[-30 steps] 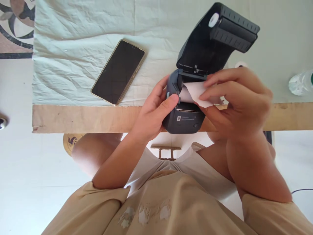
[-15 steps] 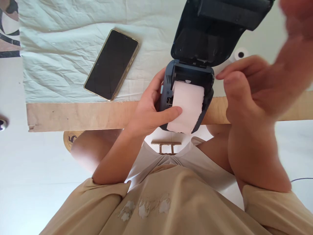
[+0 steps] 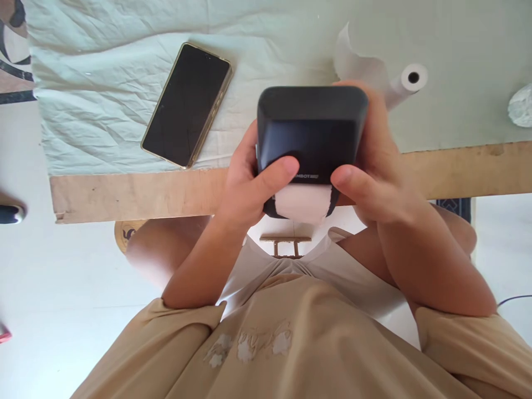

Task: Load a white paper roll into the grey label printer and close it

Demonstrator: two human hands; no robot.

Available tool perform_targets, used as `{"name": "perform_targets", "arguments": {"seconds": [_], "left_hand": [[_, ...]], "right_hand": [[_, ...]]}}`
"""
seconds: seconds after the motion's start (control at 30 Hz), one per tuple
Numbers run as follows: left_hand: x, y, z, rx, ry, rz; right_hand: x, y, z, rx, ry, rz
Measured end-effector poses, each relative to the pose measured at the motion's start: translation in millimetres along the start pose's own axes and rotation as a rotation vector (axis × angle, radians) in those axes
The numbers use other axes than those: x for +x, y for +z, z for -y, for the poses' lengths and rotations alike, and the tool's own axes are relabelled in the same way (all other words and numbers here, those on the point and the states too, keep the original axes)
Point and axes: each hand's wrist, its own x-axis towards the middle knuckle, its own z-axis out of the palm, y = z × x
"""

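Observation:
A dark portable receipt printer (image 3: pixel 311 133) is held between my two hands above the table's front edge, its lid folded down over the body. White paper (image 3: pixel 303 202) sticks out from under the lid on the side towards me. My left hand (image 3: pixel 253 185) grips the printer's left side, thumb lying on the lid. On the right side my right hand (image 3: pixel 376 166) wraps round it, with the thumb tip at the lid's lower right corner. The fingers behind the printer are mostly hidden.
A smartphone (image 3: pixel 187 105) lies on the pale green cloth (image 3: pixel 103 72) to the left. Beyond my right hand is a paper roll (image 3: pixel 411 80) with a loose strip (image 3: pixel 361 64). A crumpled whitish item (image 3: pixel 521 105) sits at the far right. The wooden table edge (image 3: pixel 137 191) runs across.
The printer's lid has swung from raised to folded down over the paper. My right hand has come from beside the printer onto its right side. My left hand keeps its hold.

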Motion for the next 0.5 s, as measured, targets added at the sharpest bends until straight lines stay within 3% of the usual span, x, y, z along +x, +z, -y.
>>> {"name": "perform_targets", "arguments": {"seconds": [0.13, 0.5], "left_hand": [[0.5, -2.8, -4.3, 0.001, -0.042, 0.073], [0.1, -6.0, -7.3, 0.03, -0.095, 0.035]], "right_hand": [[4.4, -0.3, -11.3, -0.007, -0.05, -0.025], [1.6, -1.9, -19.5, -0.095, -0.031, -0.076]]}}
